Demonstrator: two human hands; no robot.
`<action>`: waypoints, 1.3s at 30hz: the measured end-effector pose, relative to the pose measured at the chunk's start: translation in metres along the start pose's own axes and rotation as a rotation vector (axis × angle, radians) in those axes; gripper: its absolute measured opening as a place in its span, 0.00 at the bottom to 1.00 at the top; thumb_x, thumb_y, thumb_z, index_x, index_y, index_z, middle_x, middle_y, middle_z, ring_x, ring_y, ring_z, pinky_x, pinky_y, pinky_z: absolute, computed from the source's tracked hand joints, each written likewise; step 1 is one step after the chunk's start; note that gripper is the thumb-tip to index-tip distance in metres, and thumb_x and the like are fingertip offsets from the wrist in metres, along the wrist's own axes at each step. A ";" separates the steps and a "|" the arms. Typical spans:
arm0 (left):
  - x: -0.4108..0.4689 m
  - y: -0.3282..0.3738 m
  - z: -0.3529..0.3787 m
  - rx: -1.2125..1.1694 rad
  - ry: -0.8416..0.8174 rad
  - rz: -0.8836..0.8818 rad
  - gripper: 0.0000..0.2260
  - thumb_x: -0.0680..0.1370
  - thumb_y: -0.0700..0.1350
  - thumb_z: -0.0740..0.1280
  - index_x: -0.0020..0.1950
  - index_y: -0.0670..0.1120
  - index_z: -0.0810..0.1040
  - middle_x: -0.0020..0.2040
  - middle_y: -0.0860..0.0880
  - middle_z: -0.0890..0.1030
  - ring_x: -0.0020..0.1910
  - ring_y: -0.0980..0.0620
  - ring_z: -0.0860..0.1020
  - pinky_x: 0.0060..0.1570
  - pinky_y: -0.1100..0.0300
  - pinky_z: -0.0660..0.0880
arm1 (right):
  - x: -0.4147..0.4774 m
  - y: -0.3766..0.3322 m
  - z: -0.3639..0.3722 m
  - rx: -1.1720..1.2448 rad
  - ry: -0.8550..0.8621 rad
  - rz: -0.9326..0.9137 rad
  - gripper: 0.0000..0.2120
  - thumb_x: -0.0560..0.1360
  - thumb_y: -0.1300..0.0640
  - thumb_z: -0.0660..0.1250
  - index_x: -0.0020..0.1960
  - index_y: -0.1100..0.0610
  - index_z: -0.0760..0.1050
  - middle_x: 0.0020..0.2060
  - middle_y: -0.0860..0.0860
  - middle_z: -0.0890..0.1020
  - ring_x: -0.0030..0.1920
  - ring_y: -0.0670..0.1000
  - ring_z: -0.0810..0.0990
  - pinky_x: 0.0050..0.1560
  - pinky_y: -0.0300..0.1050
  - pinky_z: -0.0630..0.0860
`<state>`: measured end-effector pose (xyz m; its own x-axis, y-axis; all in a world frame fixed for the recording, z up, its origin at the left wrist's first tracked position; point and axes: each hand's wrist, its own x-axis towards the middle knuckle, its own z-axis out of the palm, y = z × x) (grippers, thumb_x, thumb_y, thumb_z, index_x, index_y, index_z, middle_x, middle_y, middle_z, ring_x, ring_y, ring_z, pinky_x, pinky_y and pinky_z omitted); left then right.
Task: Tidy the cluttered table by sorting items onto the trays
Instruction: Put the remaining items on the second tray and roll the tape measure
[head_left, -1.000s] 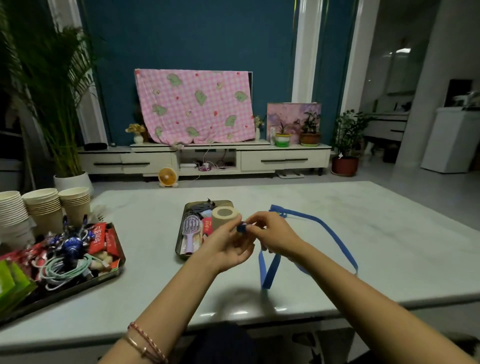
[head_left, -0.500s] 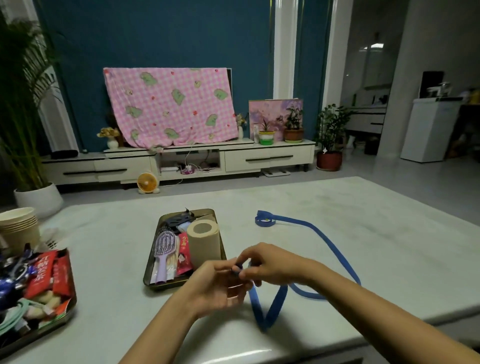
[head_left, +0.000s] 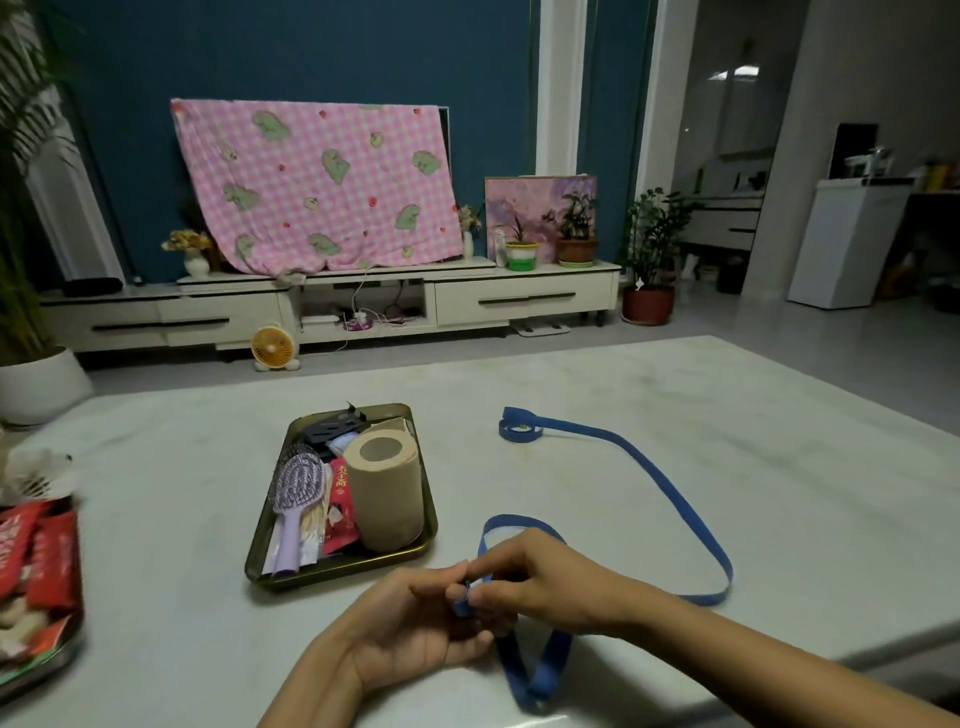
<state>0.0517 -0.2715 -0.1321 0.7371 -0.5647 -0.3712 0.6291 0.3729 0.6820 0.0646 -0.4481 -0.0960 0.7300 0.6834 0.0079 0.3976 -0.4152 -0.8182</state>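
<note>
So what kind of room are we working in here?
Likely a home living room: a low media cabinet, a pink cloth draped over something flat on it, potted plants.

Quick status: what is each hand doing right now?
Left hand: pinching the rolled end of the blue strap.
Right hand: pinching the same strap end.

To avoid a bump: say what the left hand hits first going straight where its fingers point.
The left hand points right, so first the blue strap it pinches, then likely the right hand.
</note>
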 end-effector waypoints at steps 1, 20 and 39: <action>0.001 0.000 0.000 -0.018 0.005 0.008 0.13 0.71 0.39 0.66 0.52 0.34 0.81 0.36 0.41 0.77 0.40 0.41 0.80 0.38 0.53 0.79 | 0.001 0.000 0.001 0.014 0.013 0.007 0.11 0.77 0.54 0.65 0.57 0.54 0.81 0.39 0.50 0.82 0.37 0.43 0.75 0.41 0.36 0.72; -0.004 -0.005 -0.008 -0.137 0.144 0.266 0.11 0.75 0.43 0.64 0.51 0.36 0.79 0.47 0.35 0.82 0.45 0.44 0.83 0.39 0.52 0.81 | 0.023 -0.007 0.044 -0.534 0.436 0.072 0.12 0.78 0.45 0.60 0.56 0.50 0.71 0.43 0.48 0.81 0.40 0.45 0.76 0.38 0.37 0.72; -0.015 0.010 -0.015 0.270 0.135 0.202 0.17 0.67 0.52 0.70 0.46 0.39 0.82 0.41 0.42 0.83 0.41 0.49 0.83 0.37 0.61 0.79 | 0.024 -0.019 0.021 -0.546 0.175 0.093 0.12 0.72 0.44 0.68 0.47 0.47 0.68 0.31 0.41 0.72 0.32 0.39 0.72 0.31 0.32 0.65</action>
<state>0.0503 -0.2484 -0.1295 0.8773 -0.3903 -0.2793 0.3926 0.2490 0.8853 0.0629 -0.4112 -0.0921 0.8380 0.5392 0.0830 0.5227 -0.7499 -0.4056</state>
